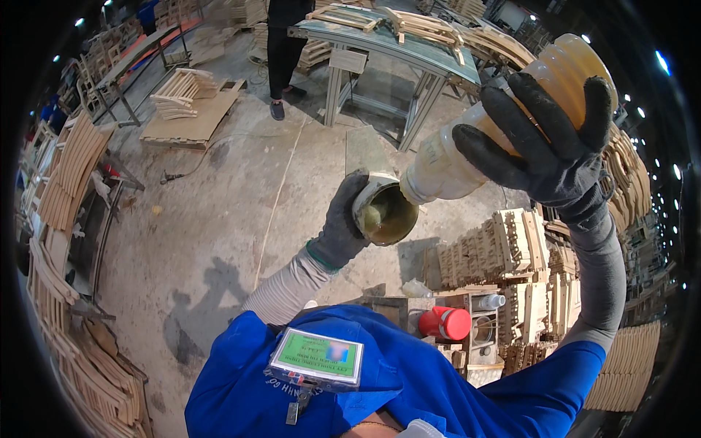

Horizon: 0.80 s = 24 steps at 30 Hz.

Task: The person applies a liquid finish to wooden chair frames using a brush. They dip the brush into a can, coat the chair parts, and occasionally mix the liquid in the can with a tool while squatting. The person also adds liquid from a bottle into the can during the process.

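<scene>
My left hand (340, 225), in a dark glove, is wrapped round a cup (398, 228) whose open top faces up. Inside the cup lies some yellowish-brown liquid, with a pale rounded shape at one side. A large translucent plastic bottle (447, 162) is tilted in my gloved right hand (549, 142), fingers spread round its body. Its mouth points down to the left, right at the cup's rim. Amber content shows in the raised end of the bottle. Whether liquid is flowing between the two cannot be made out.
Behind the cup stands a metal-framed table (431, 55) bearing wooden parts, with a person (283, 55) beside it. Stacked wooden pieces (496, 252) and a red jug (445, 323) are close on the right. More wooden parts (69, 175) line the left; a low pile rests on a board (193, 124).
</scene>
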{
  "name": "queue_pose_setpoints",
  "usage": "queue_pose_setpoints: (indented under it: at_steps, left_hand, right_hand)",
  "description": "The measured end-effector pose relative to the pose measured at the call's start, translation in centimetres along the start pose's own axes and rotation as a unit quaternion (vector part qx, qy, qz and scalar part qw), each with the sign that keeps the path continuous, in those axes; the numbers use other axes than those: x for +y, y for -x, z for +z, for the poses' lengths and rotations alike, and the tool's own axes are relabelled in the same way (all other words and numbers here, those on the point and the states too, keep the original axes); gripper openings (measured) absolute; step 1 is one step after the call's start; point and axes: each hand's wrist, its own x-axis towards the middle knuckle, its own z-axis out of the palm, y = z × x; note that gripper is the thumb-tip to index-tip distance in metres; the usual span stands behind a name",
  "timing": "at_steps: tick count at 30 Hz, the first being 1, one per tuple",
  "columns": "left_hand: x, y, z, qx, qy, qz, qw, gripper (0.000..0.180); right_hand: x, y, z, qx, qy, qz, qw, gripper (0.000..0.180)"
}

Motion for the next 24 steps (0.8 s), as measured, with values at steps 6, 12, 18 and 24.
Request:
queue_pose_setpoints:
  at_steps: [6, 12, 18, 24]
  left_hand:
    - [0.0, 0.8, -0.4, -0.003, -0.157, 0.0, 0.988, 0.031]
    - [-0.9, 1.4, -0.8, 0.013, 0.012, -0.016, 1.0, 0.032]
    - [-0.4, 1.1, -0.3, 0.0, 0.045, 0.01, 0.999, 0.034]
    - [0.1, 0.9, -0.5, 0.004, 0.334, -0.12, 0.935, 0.034]
  right_hand:
    - [0.1, -0.2, -0.3, 0.021, 0.006, 0.006, 1.0, 0.037]
    - [0.4, -0.3, -0.2, 0.041, 0.011, -0.001, 0.999, 0.038]
    - [0.3, -0.6, -0.9, 0.018, 0.009, 0.011, 1.0, 0.035]
    - [0.2, -0.6, -1.1, 0.022, 0.013, 0.011, 1.0, 0.035]
